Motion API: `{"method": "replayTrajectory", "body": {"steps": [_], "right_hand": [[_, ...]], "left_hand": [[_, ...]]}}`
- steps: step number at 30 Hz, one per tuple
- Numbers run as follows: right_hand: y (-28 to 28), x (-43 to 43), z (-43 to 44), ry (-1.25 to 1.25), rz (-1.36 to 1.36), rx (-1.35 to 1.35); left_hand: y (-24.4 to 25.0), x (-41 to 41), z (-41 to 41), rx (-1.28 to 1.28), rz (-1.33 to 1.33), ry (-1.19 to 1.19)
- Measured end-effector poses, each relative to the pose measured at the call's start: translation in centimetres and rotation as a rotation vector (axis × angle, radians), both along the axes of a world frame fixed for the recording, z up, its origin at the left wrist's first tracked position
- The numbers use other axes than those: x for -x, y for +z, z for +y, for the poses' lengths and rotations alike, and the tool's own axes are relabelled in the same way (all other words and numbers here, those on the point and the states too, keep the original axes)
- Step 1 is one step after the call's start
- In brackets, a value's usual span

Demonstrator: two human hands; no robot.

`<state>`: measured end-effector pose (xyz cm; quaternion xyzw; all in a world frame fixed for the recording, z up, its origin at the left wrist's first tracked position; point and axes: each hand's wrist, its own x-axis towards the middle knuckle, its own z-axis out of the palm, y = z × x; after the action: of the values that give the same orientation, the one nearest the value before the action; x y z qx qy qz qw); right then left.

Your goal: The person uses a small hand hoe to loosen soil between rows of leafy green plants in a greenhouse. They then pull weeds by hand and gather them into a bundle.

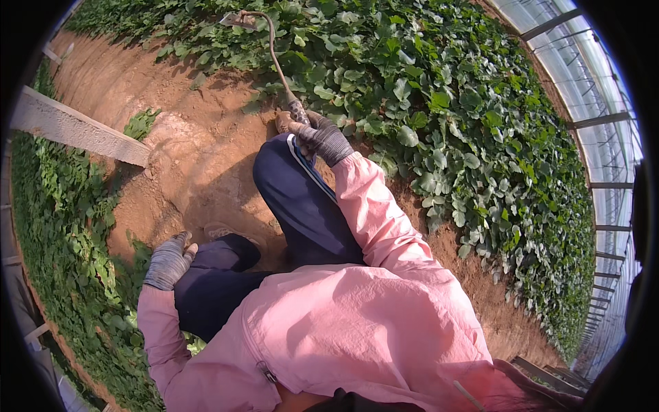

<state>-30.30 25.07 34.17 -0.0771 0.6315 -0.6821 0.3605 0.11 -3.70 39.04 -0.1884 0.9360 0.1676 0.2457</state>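
Observation:
My right hand (pixel 325 138), in a grey glove, grips the patterned handle of a short hand hoe (pixel 275 56) beside my bent right knee. The hoe's curved metal neck reaches away from me, and its flat blade (pixel 241 20) is over the leaves at the far edge of the bed. My gloved left hand (pixel 169 261) rests on my left knee with the thumb apart from the fingers, and nothing is in it. Dense leafy green plants (pixel 427 113) grow ahead and to the right of the hoe.
A pale upright post (pixel 80 129) stands in the bare soil path (pixel 201 134) at the left. Another bed of leafy plants (pixel 67 232) lies beyond it. Along the right runs a clear plastic greenhouse wall (pixel 610 149) with ribs. My shoe (pixel 231 232) is on the soil.

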Motion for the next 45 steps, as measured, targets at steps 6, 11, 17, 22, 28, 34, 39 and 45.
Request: {"method": "replayTrajectory", "body": {"steps": [6, 11, 17, 22, 28, 34, 39, 45], "right_hand": [[-9.4, -5.3, 13.7, -0.213, -0.240, -0.400], [-19.9, -14.9, 20.6, -0.251, -0.250, -0.653], [-25.9, -18.0, 22.6, -0.400, -0.143, -0.656], [-24.2, -11.5, 19.1, -0.532, -0.312, -0.637], [-34.4, -4.9, 18.5, -0.711, -0.003, -0.663], [-39.8, -3.6, 15.9, -0.781, -0.302, -0.814], [-42.6, -8.5, 26.6, -0.712, -0.285, -0.446], [-28.6, -16.3, 20.8, -0.223, -0.105, -0.801]], "left_hand": [[-0.2, 0.3, -0.2, -0.242, 0.016, 0.124], [-3.3, -2.7, -4.8, -0.355, -0.020, 0.212], [-6.0, -3.4, -9.2, -0.651, -0.071, 0.524], [-6.9, -2.9, -8.7, -0.537, 0.028, 0.521], [-7.6, -3.6, -8.5, -0.526, -0.083, 0.607], [-7.0, -6.8, -10.2, -0.467, -0.140, 0.796], [-11.9, -3.1, -8.9, -0.586, -0.125, 0.748], [-7.9, -5.3, -11.5, -0.414, -0.095, 0.672]]}}
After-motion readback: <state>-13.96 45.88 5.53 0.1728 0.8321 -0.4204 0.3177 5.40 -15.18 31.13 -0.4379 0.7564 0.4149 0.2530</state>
